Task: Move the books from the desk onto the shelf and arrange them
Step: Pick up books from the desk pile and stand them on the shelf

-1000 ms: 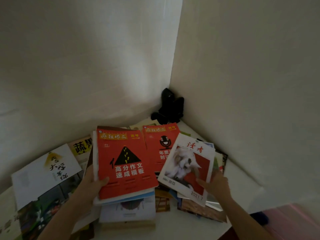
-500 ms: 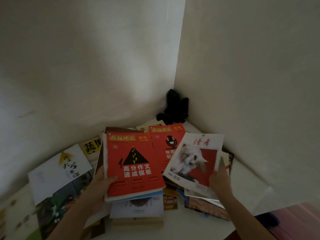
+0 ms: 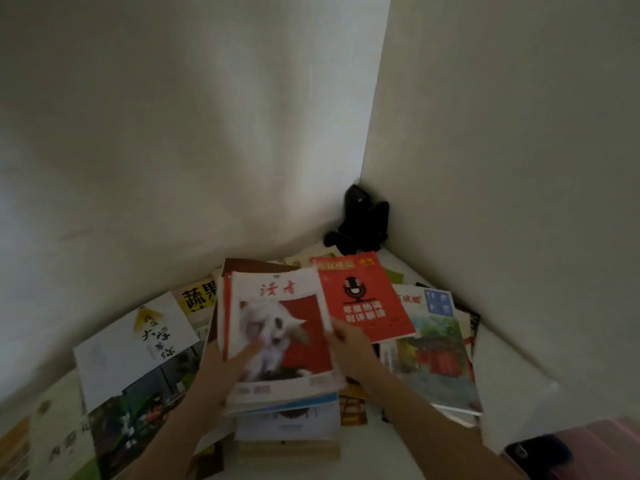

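The white-and-red magazine with a white animal on its cover (image 3: 282, 336) now tops the hand-held stack, covering the red triangle cover seen earlier; left hand (image 3: 221, 367) grips that stack; right hand (image 3: 351, 344) pinches the magazine's edge; gathering continues, with the red microphone-cover book (image 3: 363, 299) just right of it on the desk.

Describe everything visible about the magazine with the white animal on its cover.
The magazine is a thin paper issue with a white cover, red calligraphic title at the top and a white furry animal against a red panel. It lies face up, slightly tilted, on top of a stack of books held up over the cluttered desk. The left hand grips the stack's left edge, thumb across the cover; the right hand touches its right edge. The image is slightly motion-blurred.
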Available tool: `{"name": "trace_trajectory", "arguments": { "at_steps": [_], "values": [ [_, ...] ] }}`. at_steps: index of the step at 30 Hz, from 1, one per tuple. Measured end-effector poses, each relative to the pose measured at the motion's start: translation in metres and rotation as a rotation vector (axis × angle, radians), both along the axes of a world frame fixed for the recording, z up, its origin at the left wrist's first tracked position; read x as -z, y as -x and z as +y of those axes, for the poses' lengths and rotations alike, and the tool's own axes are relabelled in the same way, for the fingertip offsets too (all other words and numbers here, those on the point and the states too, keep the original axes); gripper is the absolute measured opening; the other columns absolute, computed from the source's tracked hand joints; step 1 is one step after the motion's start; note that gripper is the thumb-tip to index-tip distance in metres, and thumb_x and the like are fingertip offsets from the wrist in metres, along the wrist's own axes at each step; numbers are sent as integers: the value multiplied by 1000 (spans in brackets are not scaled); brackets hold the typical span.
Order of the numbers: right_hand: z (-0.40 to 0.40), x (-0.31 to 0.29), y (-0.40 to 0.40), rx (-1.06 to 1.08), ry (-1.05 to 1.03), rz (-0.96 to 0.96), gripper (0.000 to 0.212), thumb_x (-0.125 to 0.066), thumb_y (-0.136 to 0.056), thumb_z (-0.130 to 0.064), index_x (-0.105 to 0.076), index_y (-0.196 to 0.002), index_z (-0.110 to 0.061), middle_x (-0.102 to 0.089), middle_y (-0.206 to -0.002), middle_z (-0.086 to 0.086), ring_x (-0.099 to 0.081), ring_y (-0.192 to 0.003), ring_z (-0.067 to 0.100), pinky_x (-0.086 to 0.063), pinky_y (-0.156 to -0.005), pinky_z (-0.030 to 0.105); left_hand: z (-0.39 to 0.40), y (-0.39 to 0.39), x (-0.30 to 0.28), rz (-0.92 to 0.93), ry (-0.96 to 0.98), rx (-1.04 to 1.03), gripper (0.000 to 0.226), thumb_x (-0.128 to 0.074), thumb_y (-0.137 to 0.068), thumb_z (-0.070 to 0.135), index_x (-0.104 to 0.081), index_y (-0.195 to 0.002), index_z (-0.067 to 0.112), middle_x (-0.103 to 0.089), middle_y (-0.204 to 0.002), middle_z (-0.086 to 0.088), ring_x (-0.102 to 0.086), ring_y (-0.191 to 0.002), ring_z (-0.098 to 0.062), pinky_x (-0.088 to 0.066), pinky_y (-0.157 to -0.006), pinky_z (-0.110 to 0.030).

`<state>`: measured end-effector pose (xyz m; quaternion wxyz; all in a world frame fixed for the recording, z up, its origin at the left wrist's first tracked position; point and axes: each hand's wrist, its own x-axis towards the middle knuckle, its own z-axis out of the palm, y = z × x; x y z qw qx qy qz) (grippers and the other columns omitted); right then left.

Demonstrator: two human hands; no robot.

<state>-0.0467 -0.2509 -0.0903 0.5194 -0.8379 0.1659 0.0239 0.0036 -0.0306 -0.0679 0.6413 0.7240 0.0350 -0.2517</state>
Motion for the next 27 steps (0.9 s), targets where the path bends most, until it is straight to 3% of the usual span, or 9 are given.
{"name": "trace_trajectory", "arguments": {
  "at_steps": [3, 5, 8, 11, 13, 15, 17, 20, 27],
  "values": [
    [-18, 8, 10, 143, 101, 52, 25, -49, -102, -24, -67, -112, -11, -68, -102, 0, -63, -86, 10, -54, -76, 22, -5, 1, 17, -136, -170, 59, 57, -82, -75, 24, -54, -125, 23, -66, -115, 4, -65, -104, -14, -56, -70, -24],
    [-68, 20, 35, 279, 300, 136, 24, -50, -100, -32, -68, -106, -17, -66, -97, -3, -65, -86, 15, -48, -68, 18, 0, 0, 28, -119, -236, 61, 71, -84, -72, 35, -47, -131, 25, -63, -120, 3, -63, -107, -15, -58, -72, -28],
    [-148, 43, 88, 600, 458, 418, 40, -56, -90, -50, -60, -118, -21, -63, -114, 10, -62, -100, 29, -52, -86, 38, 3, -2, 24, -27, -209, 39, 87, -86, -69, 38, -35, -139, 27, -58, -125, 0, -62, -108, -20, -58, -73, -34],
    [-185, 64, 121, 694, 328, 602, 72, -57, -90, -55, -40, -141, -6, -47, -133, 23, -50, -119, 39, -43, -100, 45, -2, -1, 19, 96, -114, 24, 75, -72, -85, 11, -25, -144, 21, -55, -109, 0, -62, -90, -21, -52, -58, -30],
    [-186, 72, 128, 632, 213, 628, 72, -60, -91, -51, -42, -137, 2, -53, -128, 24, -56, -109, 32, -48, -93, 37, -5, -1, 18, 136, -88, -25, 74, -69, -87, 8, -26, -145, 19, -56, -112, -6, -63, -87, -27, -51, -57, -33],
    [-182, 73, 129, 585, 206, 637, 51, -62, -90, -50, -61, -106, -1, -64, -95, 15, -59, -80, 23, -52, -76, 34, -6, 0, 12, 161, -78, -73, 66, -68, -86, 6, -32, -140, 18, -58, -118, -13, -64, -88, -32, -51, -59, -35],
    [-184, 70, 129, 581, 202, 636, 50, -63, -87, -55, -58, -77, -7, -56, -68, 6, -56, -64, 19, -47, -57, 29, -6, -1, 1, 155, -60, -78, 57, -66, -86, 3, -39, -133, 19, -62, -110, -12, -64, -86, -33, -50, -61, -36],
    [-192, 63, 131, 621, 181, 600, 52, -66, -83, -57, -49, -62, -13, -50, -58, 4, -55, -60, 22, -42, -58, 27, -6, -2, -17, 103, -27, -92, 55, -65, -86, 2, -43, -134, 19, -63, -103, -8, -64, -86, -32, -50, -62, -37],
    [-188, 54, 139, 704, -262, 398, 38, -61, -94, -39, -68, -94, -2, -69, -90, 14, -64, -75, 26, -46, -60, 28, -65, -18, -24, 221, 196, -100, 42, -66, -88, 9, -55, -127, 22, -69, -112, -15, -67, -95, -39, -59, -70, -47]
  ]
}}
